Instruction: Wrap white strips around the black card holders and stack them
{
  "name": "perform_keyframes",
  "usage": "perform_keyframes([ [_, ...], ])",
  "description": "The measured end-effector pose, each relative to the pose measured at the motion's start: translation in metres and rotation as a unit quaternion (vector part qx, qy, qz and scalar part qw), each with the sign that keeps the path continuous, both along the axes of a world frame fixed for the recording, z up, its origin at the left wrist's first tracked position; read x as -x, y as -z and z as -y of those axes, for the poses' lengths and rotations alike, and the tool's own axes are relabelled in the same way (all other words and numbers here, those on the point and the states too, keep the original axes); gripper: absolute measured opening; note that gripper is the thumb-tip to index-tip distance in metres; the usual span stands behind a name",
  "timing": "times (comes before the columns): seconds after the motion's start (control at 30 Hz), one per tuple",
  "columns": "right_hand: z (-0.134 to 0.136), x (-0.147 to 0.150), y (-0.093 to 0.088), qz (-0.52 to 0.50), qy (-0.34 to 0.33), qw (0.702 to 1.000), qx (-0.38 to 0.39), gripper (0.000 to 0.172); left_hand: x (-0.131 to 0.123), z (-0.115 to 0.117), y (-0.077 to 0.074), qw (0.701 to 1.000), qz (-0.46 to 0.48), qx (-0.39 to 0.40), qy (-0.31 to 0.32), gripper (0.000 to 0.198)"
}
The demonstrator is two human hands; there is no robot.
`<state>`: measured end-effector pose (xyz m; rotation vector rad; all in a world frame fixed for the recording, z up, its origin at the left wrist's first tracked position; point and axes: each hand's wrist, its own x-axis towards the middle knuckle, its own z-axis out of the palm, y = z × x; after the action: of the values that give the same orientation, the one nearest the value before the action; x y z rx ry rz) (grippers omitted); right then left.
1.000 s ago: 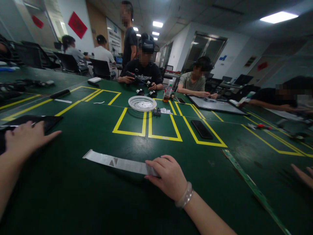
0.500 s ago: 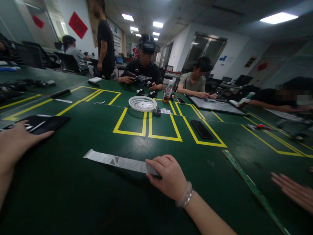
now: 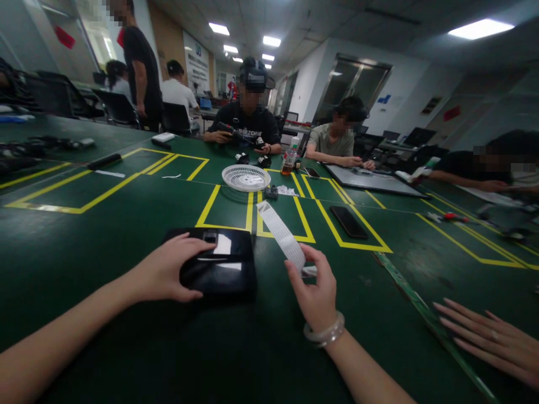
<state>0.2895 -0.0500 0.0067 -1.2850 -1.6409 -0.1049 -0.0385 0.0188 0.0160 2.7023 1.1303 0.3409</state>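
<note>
My left hand grips a glossy black flat box, fingers over its far side and thumb along its near side. The box's left end is hidden under my palm. In my right hand, a pale flexible strip with fine printed lines is pinched between thumb and fingers. Its far end points up and to the left, above the table, and its near end curls behind my fingers. The strip and the box are apart.
Another person's hand lies at the right, beyond a green strip. Ahead are a white plastic basket, a bottle and a black phone. Yellow tape marks the green table. Several people sit around.
My left hand has brought the black box from the far left to the middle. My right hand has lifted and turned the strip, which lay more level and leftward before.
</note>
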Motion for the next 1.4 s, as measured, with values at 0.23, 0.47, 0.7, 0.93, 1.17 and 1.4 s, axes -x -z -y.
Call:
perform_keyframes([
  [0.23, 0.004, 0.006, 0.001, 0.057, -0.063, 0.996, 0.029, 0.026, -0.053, 0.033, 0.021, 0.992, 0.004, -0.011, 0.128, 0.092],
  [0.47, 0.004, 0.011, 0.002, 0.129, -0.154, 0.970, 0.135, 0.034, -0.052, 0.041, 0.030, 0.973, 0.042, -0.193, 0.121, 0.065],
  [0.7, 0.006, 0.011, -0.001, 0.223, -0.215, 0.926, 0.215, 0.040, -0.046, 0.043, 0.028, 0.950, 0.059, -0.265, 0.156, 0.038],
  [0.93, 0.008, 0.013, -0.004, 0.287, -0.216, 0.907, 0.221, 0.020, -0.049, 0.035, 0.033, 0.969, 0.027, -0.177, 0.170, 0.024],
  [1.17, 0.014, 0.020, -0.007, 0.372, -0.217, 0.887, 0.169, 0.023, -0.052, 0.037, 0.032, 0.973, -0.004, -0.185, 0.136, 0.026],
  [1.4, 0.021, 0.030, -0.012, 0.420, -0.200, 0.869, 0.167, 0.021, -0.055, 0.039, 0.032, 0.979, -0.018, -0.172, 0.105, 0.044],
])
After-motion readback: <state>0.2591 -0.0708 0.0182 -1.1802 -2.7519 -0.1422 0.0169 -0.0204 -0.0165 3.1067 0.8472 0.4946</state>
